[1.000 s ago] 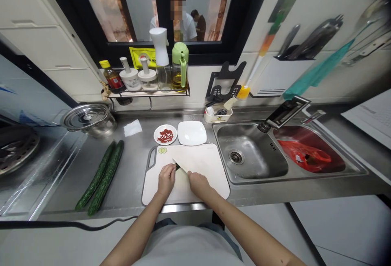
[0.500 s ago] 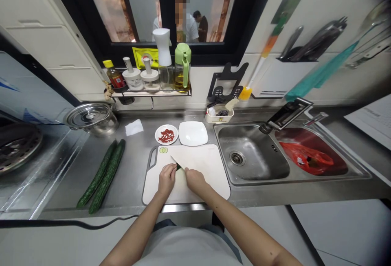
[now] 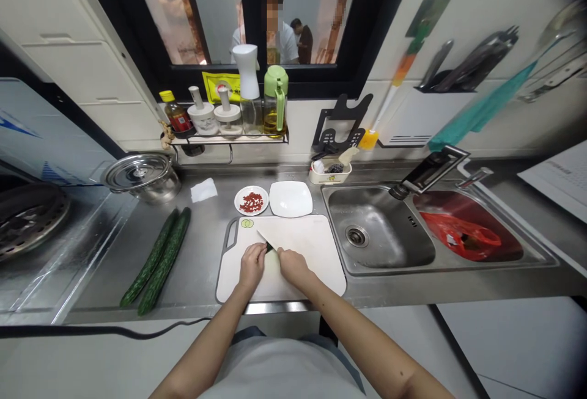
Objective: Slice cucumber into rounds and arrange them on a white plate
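Observation:
My right hand (image 3: 293, 266) is closed round the handle of a kitchen knife (image 3: 266, 239), whose blade slants up and left over the white cutting board (image 3: 312, 246). Beside the blade, my left hand (image 3: 252, 263) pinches a short dark green piece of cucumber (image 3: 269, 246), mostly hidden by the fingers and the knife. Whether the edge is in the piece I cannot tell. Thin cucumber slices (image 3: 247, 223) lie at the board's top left corner. Left of the board, two long whole cucumbers (image 3: 165, 258) rest side by side on the steel counter.
Behind the board stand a small plate of red bits (image 3: 252, 201) and a white square plate (image 3: 290, 198). A steel sink (image 3: 380, 228) lies to the right, a red plastic bag (image 3: 463, 237) in its second basin. At the left are a lidded pot (image 3: 142, 177) and white paper (image 3: 203, 190).
The view has shifted slightly. Both hands keep nearly the same place on the board, with the knife still beside the cucumber piece.

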Motion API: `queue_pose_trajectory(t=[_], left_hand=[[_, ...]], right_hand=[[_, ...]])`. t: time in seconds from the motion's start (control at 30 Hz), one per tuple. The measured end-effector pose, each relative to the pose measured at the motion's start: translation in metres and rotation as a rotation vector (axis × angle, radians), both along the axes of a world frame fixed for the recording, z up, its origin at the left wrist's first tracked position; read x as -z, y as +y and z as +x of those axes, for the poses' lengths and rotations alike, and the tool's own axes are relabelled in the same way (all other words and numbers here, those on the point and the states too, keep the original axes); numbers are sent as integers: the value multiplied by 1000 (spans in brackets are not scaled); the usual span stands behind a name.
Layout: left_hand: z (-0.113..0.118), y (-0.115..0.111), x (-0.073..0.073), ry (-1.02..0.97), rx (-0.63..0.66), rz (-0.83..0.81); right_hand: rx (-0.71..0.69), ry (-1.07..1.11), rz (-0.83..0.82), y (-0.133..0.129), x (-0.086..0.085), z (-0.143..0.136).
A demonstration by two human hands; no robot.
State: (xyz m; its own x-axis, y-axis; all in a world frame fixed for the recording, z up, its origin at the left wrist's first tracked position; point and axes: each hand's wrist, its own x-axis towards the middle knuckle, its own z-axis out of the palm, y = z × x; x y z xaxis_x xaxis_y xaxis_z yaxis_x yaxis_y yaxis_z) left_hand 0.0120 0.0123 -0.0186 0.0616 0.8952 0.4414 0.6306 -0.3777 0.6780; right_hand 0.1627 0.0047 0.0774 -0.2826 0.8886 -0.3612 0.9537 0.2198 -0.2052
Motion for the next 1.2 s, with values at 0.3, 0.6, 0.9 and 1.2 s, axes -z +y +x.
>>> queue_pose_trajectory(t=[0.3,0.6,0.9,1.2], left_hand=[[0,0,-1,-6,-12,-3],[1,0,-1,3,-1,14],[0,1,3,13,4,39],[0,1,4,18,6,32]], right_hand=[[12,-37,-26,-23,1,19],[37,-49,-72,-33,-6,29],[41,-24,-32,-26,1,23],[28,12,-37,-1,-1,3]])
